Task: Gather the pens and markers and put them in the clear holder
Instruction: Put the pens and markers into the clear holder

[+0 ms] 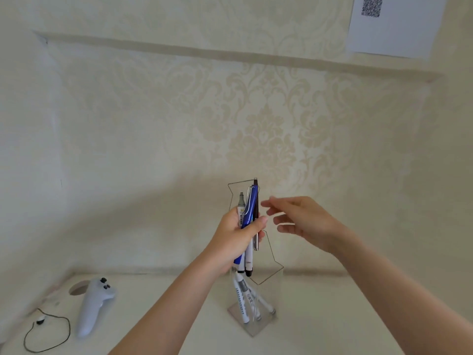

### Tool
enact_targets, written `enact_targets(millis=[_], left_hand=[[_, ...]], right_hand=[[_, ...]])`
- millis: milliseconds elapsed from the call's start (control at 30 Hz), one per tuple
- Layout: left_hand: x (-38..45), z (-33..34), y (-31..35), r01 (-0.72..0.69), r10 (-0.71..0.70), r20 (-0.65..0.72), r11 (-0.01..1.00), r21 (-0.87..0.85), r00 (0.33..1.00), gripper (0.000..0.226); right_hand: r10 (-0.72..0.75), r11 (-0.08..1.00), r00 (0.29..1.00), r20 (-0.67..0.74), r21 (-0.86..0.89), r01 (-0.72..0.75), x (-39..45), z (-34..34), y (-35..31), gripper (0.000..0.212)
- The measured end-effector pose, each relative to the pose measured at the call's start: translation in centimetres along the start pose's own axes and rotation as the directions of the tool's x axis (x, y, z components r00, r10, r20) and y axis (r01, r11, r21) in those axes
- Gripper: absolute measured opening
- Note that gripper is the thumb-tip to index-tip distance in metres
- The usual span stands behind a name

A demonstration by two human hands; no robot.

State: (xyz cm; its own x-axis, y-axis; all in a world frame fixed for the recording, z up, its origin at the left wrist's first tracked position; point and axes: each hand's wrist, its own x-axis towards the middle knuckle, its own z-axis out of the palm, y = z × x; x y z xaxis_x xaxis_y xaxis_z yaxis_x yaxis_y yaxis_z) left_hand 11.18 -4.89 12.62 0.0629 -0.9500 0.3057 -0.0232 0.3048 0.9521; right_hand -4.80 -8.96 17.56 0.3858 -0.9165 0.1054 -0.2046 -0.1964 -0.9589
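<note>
The biggest risk here, as I judge it, is the clear holder [256, 313] tipping over: it is standing tall and narrow on the pale desk [179, 316], nothing is bracing it, and a bundle coming down off-centre could be knocking against its rim or catching on the white markers [244, 298] that are already leaning inside it. A second risk is the bundle fanning apart, since the pieces are differing in length and thickness and one thin pen could be sliding out of the grip and dropping beside the holder instead of into it.

The left hand [239, 239] is hovering just above the holder's mouth and is wrapping closed around the bundle, thumb pressing across the front. In it, the blue clip pen [249, 208] is standing upright, with a grey-capped marker [241, 203] just to its left and a thin dark pen [256, 196] just to its right; black tips are pointing down toward the holder's opening.

The right hand [304, 221] is floating to the right of the bundle, above the holder, with fingers spread loosely and gripping nothing; its fingertips are near the pens but seemingly not touching them.

Well left of the holder, a white controller [93, 306] and a thin black cord [47, 334] are lying on the desk.
</note>
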Motion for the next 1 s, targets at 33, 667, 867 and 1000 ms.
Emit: enact_targets(millis=[33, 667, 867, 1000], left_hand=[[0.1, 0.5, 0.1, 0.000, 0.000, 0.010, 1.000, 0.015, 1.000, 0.022], [0.8, 1.6, 0.0, -0.171, 0.121, 0.242, 0.965, 0.198, 0.963, 0.021], [1.0, 1.7, -0.7, -0.143, 0.140, 0.204, 0.990, -0.001, 0.969, 0.034], [1.4, 1.4, -0.9, -0.058, 0.059, 0.037, 0.998, -0.024, 0.998, 0.043]], right_hand=[[-0.026, 0.998, 1.000, 0.007, 0.062, 0.025, -0.5, -0.4, -0.7, 0.035], [-0.149, 0.976, 0.986, -0.077, -0.169, 0.134, -0.3, 0.9, 0.8, 0.029], [-0.141, 0.990, 0.990, -0.005, 0.009, 0.141, 0.1, 0.7, 0.7, 0.033], [-0.149, 0.985, 0.985, -0.082, 0.078, 0.156, 0.3, 0.4, 0.4, 0.022]])
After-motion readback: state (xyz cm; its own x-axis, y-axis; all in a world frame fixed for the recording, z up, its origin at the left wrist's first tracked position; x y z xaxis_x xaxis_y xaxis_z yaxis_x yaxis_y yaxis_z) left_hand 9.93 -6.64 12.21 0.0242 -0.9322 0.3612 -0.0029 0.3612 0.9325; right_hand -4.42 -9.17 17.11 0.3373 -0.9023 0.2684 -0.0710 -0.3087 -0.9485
